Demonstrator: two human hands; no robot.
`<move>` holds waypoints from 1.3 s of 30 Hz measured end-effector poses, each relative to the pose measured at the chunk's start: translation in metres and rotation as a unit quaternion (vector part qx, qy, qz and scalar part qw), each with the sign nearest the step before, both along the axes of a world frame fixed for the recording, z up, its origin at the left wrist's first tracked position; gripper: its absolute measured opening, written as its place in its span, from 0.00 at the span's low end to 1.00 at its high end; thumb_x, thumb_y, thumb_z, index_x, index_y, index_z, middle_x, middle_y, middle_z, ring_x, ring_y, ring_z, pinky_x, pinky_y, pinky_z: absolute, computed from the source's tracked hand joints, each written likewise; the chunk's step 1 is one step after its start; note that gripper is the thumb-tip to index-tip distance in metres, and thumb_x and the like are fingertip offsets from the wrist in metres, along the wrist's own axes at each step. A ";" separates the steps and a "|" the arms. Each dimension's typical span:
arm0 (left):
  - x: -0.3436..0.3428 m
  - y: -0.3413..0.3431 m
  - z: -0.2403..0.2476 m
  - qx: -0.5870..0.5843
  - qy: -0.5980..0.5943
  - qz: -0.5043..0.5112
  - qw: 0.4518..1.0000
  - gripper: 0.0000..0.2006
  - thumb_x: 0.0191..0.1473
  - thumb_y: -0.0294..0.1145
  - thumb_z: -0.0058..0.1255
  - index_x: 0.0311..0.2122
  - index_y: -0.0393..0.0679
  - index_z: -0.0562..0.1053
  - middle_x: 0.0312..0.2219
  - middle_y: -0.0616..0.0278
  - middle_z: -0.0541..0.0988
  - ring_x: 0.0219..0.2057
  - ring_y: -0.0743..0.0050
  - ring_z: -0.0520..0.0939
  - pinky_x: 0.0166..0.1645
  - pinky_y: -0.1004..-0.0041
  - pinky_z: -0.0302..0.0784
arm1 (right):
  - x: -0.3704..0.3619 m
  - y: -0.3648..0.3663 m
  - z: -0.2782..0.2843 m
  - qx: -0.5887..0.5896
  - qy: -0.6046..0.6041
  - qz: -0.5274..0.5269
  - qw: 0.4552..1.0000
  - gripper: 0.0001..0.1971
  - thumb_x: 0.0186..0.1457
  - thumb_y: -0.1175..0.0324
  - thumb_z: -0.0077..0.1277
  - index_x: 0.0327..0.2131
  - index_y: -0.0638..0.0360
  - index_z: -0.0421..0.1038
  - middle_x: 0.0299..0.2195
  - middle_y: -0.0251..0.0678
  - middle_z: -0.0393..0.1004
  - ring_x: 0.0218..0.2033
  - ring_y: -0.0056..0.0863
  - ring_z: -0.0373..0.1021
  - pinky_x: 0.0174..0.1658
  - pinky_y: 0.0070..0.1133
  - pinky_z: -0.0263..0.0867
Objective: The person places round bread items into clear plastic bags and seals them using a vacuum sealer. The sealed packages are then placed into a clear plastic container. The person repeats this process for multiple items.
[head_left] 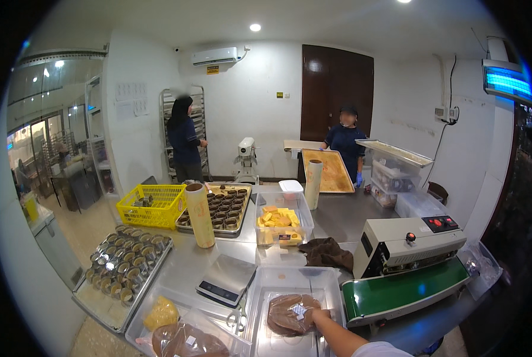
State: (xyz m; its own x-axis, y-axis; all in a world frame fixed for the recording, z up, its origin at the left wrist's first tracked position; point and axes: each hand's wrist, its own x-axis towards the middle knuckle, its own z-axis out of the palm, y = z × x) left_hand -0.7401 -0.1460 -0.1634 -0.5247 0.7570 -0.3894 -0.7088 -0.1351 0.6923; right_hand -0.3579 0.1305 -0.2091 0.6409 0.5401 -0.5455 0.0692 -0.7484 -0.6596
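My right hand [321,319] reaches in from the lower right, its fingers closed at the right end of a bag of brown dough [279,318]. This clear bag carries a small pale label and lies flat inside a clear plastic box [296,271]. The fingertips are partly hidden against the bag. My left hand is out of view. Left of the box, a second clear container holds another bag of brown dough [185,342] and a yellow dough lump [160,313]. Scissors [236,320] lie between them, and a flat kitchen scale [226,279] rests just behind.
A sealing machine with a green belt [406,288] stands right, beside a dark cloth [328,253]. Behind are a box of yellow blocks [278,220], film rolls [199,214], a yellow crate [153,205] and trays of ring moulds [123,262]. One co-worker [344,140] holds a large tray; another [184,143] stands by a rack.
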 end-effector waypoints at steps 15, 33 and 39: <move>-0.003 0.015 -0.013 0.028 0.004 -0.039 0.999 0.10 0.43 0.33 0.43 0.32 0.41 0.68 0.28 0.59 0.73 0.30 0.62 0.75 0.35 0.66 0.73 | 0.006 -0.013 0.030 0.108 0.500 0.043 0.858 0.25 0.47 0.55 0.51 0.45 0.61 0.61 0.36 0.42 0.71 0.31 0.35 0.70 0.34 0.35 0.66; 0.026 0.024 0.047 0.076 0.020 -0.003 0.997 0.24 0.34 0.35 0.43 0.41 0.38 0.66 0.35 0.55 0.72 0.36 0.57 0.74 0.43 0.63 0.69 | 0.001 0.000 0.306 0.436 -0.218 0.568 0.663 0.08 0.49 0.69 0.49 0.24 0.64 0.65 0.19 0.44 0.68 0.19 0.33 0.64 0.25 0.25 0.60; 0.026 0.022 0.046 0.067 0.032 0.012 0.997 0.24 0.34 0.34 0.43 0.42 0.37 0.65 0.36 0.55 0.72 0.37 0.57 0.73 0.43 0.64 0.69 | 0.011 -0.007 0.324 0.395 -0.240 0.605 0.649 0.08 0.48 0.69 0.50 0.25 0.64 0.66 0.19 0.44 0.69 0.21 0.33 0.67 0.26 0.24 0.61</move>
